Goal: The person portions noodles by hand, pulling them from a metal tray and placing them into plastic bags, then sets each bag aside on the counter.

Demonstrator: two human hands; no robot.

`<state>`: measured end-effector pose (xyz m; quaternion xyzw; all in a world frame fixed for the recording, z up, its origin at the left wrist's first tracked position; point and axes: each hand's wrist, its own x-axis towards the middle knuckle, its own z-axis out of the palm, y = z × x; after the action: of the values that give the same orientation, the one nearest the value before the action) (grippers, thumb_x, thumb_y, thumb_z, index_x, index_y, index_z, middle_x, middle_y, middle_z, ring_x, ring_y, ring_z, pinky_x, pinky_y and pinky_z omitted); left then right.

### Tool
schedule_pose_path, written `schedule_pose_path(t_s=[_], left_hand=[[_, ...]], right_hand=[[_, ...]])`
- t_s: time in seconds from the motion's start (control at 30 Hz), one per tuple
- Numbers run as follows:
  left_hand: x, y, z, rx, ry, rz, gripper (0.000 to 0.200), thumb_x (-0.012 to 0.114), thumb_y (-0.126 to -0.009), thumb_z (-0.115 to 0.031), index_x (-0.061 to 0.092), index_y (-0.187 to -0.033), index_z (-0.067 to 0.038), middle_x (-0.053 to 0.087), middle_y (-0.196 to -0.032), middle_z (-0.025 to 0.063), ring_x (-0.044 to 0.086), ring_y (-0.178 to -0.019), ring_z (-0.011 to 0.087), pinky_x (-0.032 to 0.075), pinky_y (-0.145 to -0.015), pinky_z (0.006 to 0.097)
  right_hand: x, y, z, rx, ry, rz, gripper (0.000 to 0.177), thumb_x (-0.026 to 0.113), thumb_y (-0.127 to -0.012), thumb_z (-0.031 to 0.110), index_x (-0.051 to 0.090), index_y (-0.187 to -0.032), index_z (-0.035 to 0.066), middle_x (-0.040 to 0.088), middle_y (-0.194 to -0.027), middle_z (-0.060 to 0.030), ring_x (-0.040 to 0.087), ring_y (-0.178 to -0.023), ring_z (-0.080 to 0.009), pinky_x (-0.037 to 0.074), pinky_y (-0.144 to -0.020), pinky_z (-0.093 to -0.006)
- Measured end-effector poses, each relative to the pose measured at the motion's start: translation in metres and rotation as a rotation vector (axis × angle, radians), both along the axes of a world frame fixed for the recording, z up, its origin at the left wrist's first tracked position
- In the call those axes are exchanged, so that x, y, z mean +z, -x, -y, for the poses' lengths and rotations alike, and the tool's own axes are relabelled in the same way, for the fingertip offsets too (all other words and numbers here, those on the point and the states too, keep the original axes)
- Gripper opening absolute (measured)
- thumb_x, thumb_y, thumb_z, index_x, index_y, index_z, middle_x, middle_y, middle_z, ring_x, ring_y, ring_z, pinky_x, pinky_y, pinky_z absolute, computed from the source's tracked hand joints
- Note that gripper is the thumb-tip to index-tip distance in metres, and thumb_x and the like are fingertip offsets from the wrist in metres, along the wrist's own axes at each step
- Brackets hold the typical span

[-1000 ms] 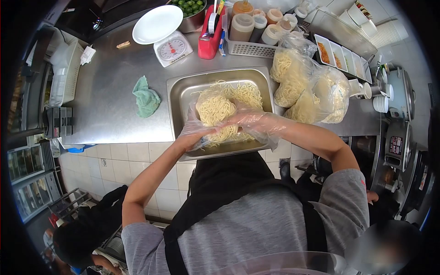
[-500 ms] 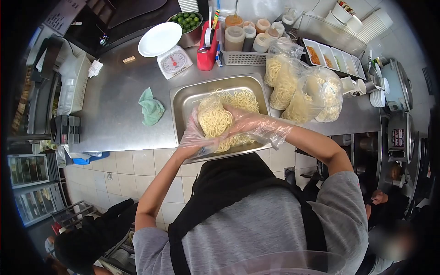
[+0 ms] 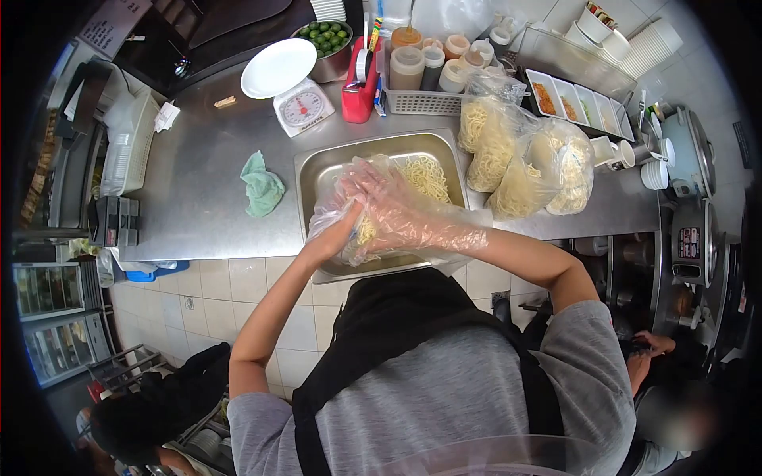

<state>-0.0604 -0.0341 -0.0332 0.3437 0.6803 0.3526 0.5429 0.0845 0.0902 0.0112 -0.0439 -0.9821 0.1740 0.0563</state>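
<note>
Both my hands wear loose clear plastic gloves and meet over the steel pan (image 3: 439,141). My left hand (image 3: 340,213) is pressed against the side of a clear plastic bag of noodles (image 3: 367,232). My right hand (image 3: 389,208) lies across its top, fingers together and overlapping the left fingers. Between them they grip the bag, and most of it is hidden under the hands and wrinkled plastic. Loose yellow noodles (image 3: 429,178) lie in the far right part of the pan.
Right of the pan sit bagged noodles (image 3: 496,163). Behind it are a kitchen scale (image 3: 303,109), a red tape dispenser (image 3: 361,95), a basket of sauce bottles (image 3: 425,101) and a bowl of limes (image 3: 324,38). A green cloth (image 3: 262,185) lies left. Other people are at the lower edges.
My right hand has moved left and up over the noodle bundle, and the left fingers have closed in towards it. The noodles that showed between my hands are now mostly covered.
</note>
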Motion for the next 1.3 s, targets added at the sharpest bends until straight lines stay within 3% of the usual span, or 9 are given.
schedule_pose_path(t_s=[0.17, 0.27, 0.47, 0.73, 0.83, 0.93, 1.07, 1.17, 1.3], left_hand=[[0.033, -0.009, -0.003, -0.125, -0.073, -0.249, 0.06, 0.03, -0.099, -0.04, 0.019, -0.146, -0.005, 0.022, -0.15, 0.0172, 0.021, -0.139, 0.0279, 0.014, -0.113, 0.0334], [-0.007, -0.003, 0.01, -0.322, -0.188, -0.431, 0.055, 0.033, -0.097, -0.023, 0.019, -0.147, -0.008, 0.02, -0.151, 0.0183, 0.019, -0.14, 0.0309, 0.012, -0.114, 0.0359], [-0.015, -0.002, 0.009, -0.781, 0.072, -0.598, 0.059, 0.033, -0.091, -0.011, 0.018, -0.148, -0.01, 0.018, -0.152, 0.0191, 0.022, -0.138, 0.0366, 0.013, -0.114, 0.0406], [-0.027, 0.0, 0.014, -0.231, 0.054, -0.188, 0.054, 0.039, -0.096, -0.037, 0.036, -0.141, -0.009, 0.037, -0.143, 0.0171, 0.042, -0.126, 0.0299, 0.027, -0.109, 0.0363], [-0.019, 0.008, 0.009, 0.079, -0.01, 0.179, 0.066, 0.043, -0.092, -0.055, 0.039, -0.138, -0.008, 0.047, -0.134, 0.0117, 0.051, -0.115, 0.0233, 0.039, -0.1, 0.0365], [-0.023, 0.011, 0.004, 0.38, -0.105, 0.611, 0.067, 0.045, -0.091, -0.056, 0.04, -0.135, -0.006, 0.05, -0.128, 0.0097, 0.052, -0.115, 0.0216, 0.043, -0.096, 0.0376], [-0.013, 0.002, 0.003, 0.349, -0.062, 0.613, 0.061, 0.047, -0.093, -0.047, 0.037, -0.136, -0.006, 0.049, -0.129, 0.0103, 0.05, -0.118, 0.0229, 0.042, -0.098, 0.0376], [-0.037, -0.002, 0.016, 0.383, -0.108, 0.544, 0.058, 0.057, -0.091, -0.028, 0.033, -0.139, -0.005, 0.048, -0.131, 0.0112, 0.048, -0.12, 0.023, 0.041, -0.1, 0.0375], [-0.038, -0.017, 0.023, 0.422, -0.44, 0.341, 0.097, 0.079, -0.068, -0.007, 0.02, -0.145, -0.005, 0.043, -0.136, 0.0119, 0.043, -0.124, 0.021, 0.035, -0.105, 0.0337]], right_hand=[[-0.013, 0.008, -0.004, 0.032, 0.006, 0.026, 0.116, 0.069, -0.061, 0.068, 0.02, -0.145, 0.004, 0.022, -0.149, -0.0183, 0.013, -0.141, -0.0349, 0.019, -0.11, -0.0559], [-0.018, 0.01, -0.008, 0.063, 0.027, 0.027, 0.116, 0.069, -0.06, 0.067, 0.021, -0.145, 0.003, 0.023, -0.148, -0.0178, 0.012, -0.141, -0.0358, 0.017, -0.112, -0.0523], [-0.058, 0.002, -0.004, 0.069, 0.032, -0.078, 0.12, 0.073, -0.053, 0.065, 0.022, -0.146, 0.009, 0.02, -0.151, -0.0108, 0.009, -0.14, -0.0353, 0.018, -0.111, -0.0525], [-0.047, -0.008, -0.02, 0.16, 0.313, -0.137, 0.118, 0.069, -0.063, 0.066, 0.015, -0.146, 0.001, 0.007, -0.152, -0.0216, 0.004, -0.141, -0.0379, 0.011, -0.115, -0.045], [-0.036, -0.024, -0.025, -0.126, 0.764, -0.192, 0.107, 0.063, -0.076, 0.062, 0.012, -0.145, -0.002, 0.004, -0.152, -0.0239, 0.005, -0.142, -0.035, 0.011, -0.115, -0.0388], [-0.025, -0.033, -0.024, -0.279, 1.185, 0.065, 0.097, 0.056, -0.084, 0.058, 0.013, -0.145, -0.003, 0.024, -0.147, -0.0249, 0.02, -0.139, -0.0305, 0.019, -0.113, -0.0364], [-0.025, -0.029, -0.013, -0.321, 1.431, 0.123, 0.092, 0.058, -0.083, 0.057, 0.021, -0.144, -0.001, 0.038, -0.141, -0.0231, 0.029, -0.136, -0.0261, 0.023, -0.111, -0.0341], [-0.028, -0.025, -0.021, -0.313, 0.872, 0.092, 0.091, 0.069, -0.078, 0.048, 0.026, -0.144, 0.002, 0.034, -0.144, -0.0219, 0.029, -0.136, -0.0256, 0.023, -0.111, -0.0341], [-0.021, -0.026, -0.019, -0.055, 0.906, -0.174, 0.103, 0.082, -0.066, 0.037, 0.024, -0.144, 0.001, 0.029, -0.146, -0.0225, 0.027, -0.137, -0.029, 0.021, -0.112, -0.0369]])
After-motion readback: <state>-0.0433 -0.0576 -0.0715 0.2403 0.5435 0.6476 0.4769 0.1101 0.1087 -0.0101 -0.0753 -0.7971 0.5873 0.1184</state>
